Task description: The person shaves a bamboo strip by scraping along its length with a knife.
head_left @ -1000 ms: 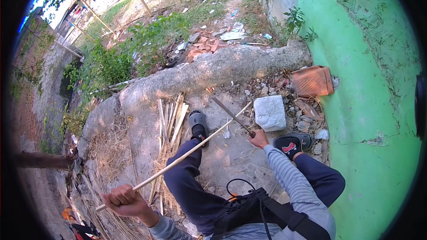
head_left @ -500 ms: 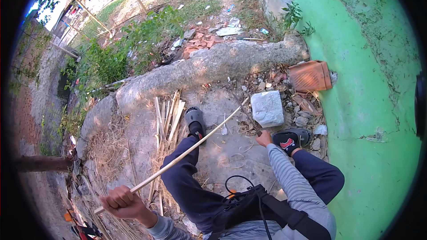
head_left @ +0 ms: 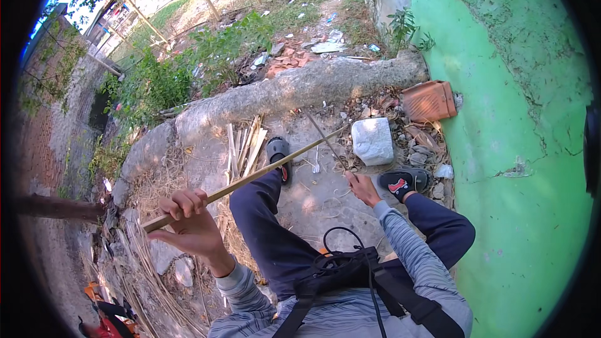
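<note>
My left hand (head_left: 193, 224) holds the near end of a long bamboo strip (head_left: 269, 170), thumb below and fingers curled over it. The strip slants up to the right across my left leg, its greenish-brown face showing. In my right hand (head_left: 363, 189) is the handle of a long, thin-bladed knife (head_left: 325, 139), pointing away and to the left. Its blade crosses the strip near the far end; whether they touch I cannot tell. A whitish stone block (head_left: 373, 142) stands just beyond my right hand. Split bamboo pieces (head_left: 245, 148) lie left of my left shoe (head_left: 278, 153).
A low, rough concrete ridge (head_left: 294, 91) runs across beyond my feet. On the right rises a green wall (head_left: 507, 169), with a clay roof tile (head_left: 430, 101) and rubble at its base. Thin strips and fibres (head_left: 150, 275) litter the ground at left, near a horizontal post (head_left: 59, 208).
The strip has turned from its pale face to its greenish-brown one, and my left fingers have loosened. My right hand has moved left, bringing the blade across the strip.
</note>
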The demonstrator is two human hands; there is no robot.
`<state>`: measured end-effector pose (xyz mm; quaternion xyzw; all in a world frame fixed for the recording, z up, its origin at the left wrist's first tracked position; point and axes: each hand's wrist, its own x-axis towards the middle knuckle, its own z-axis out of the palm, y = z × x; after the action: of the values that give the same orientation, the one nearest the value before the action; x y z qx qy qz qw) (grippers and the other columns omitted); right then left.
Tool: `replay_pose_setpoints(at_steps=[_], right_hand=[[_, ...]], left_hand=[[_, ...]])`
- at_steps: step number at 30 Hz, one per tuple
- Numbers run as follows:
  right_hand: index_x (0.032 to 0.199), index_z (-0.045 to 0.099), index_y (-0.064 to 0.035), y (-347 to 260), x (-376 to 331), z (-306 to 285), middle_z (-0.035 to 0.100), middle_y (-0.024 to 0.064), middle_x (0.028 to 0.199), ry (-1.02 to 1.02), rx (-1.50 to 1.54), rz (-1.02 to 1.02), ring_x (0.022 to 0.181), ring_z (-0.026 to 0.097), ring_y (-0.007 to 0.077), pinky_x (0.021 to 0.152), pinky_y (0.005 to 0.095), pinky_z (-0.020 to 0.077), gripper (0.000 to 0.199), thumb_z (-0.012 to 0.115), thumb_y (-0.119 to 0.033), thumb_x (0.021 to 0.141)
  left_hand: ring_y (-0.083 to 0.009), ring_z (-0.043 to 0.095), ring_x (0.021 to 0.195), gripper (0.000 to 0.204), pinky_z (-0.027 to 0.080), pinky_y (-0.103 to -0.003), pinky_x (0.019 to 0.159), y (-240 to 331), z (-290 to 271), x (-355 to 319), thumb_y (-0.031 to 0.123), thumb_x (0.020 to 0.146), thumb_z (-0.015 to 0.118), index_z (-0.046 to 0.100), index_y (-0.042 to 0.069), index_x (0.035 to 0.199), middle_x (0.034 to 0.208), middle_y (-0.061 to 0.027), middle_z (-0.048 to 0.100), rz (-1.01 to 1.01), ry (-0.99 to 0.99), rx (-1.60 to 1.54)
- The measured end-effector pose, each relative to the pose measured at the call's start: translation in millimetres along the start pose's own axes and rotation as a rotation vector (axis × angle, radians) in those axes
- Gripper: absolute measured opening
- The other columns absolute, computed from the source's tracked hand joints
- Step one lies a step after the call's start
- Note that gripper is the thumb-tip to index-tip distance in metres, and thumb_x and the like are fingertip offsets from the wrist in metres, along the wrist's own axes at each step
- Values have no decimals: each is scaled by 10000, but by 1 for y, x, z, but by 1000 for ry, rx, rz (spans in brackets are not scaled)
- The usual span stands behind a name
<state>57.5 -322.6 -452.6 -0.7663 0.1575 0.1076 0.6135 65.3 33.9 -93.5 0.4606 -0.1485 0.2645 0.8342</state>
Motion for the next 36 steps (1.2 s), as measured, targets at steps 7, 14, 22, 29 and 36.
replay_pose_setpoints(at_steps=[7,14,22,29,36], right_hand=[[812,639,-7,-140,-92,-1,547,41,628,-256,0,-317,590,536,130,569,336,424,578,505,-513,1058],[826,644,18,-215,-165,-3,551,110,613,-377,-107,-479,570,527,217,564,384,410,651,535,-592,1024],[819,639,8,-200,-173,-4,559,144,609,-376,-273,-577,546,534,262,560,402,439,387,755,-355,885],[801,643,-1,-190,-172,4,602,181,645,-359,-274,-520,579,596,350,590,428,478,159,674,-143,738],[772,634,8,-167,-143,7,612,198,655,-305,-262,-507,605,613,371,603,451,483,181,691,-157,728]], left_hand=[[-172,395,715,650,329,-352,714,11,20,-31,752,1005,282,409,148,804,747,-9,364,-15,-305,-75],[-150,290,522,709,285,-357,578,3,36,-64,808,961,283,335,148,706,567,22,280,44,-307,-83],[-77,149,419,734,122,-283,431,-10,49,-83,799,938,460,236,180,613,493,70,193,241,-475,-135],[-70,102,408,634,115,-279,413,-8,48,-92,537,1111,344,221,178,603,477,69,155,151,-246,-40],[-72,101,403,616,120,-278,407,-10,57,-92,480,1133,299,225,178,602,471,71,161,146,-294,-35]])
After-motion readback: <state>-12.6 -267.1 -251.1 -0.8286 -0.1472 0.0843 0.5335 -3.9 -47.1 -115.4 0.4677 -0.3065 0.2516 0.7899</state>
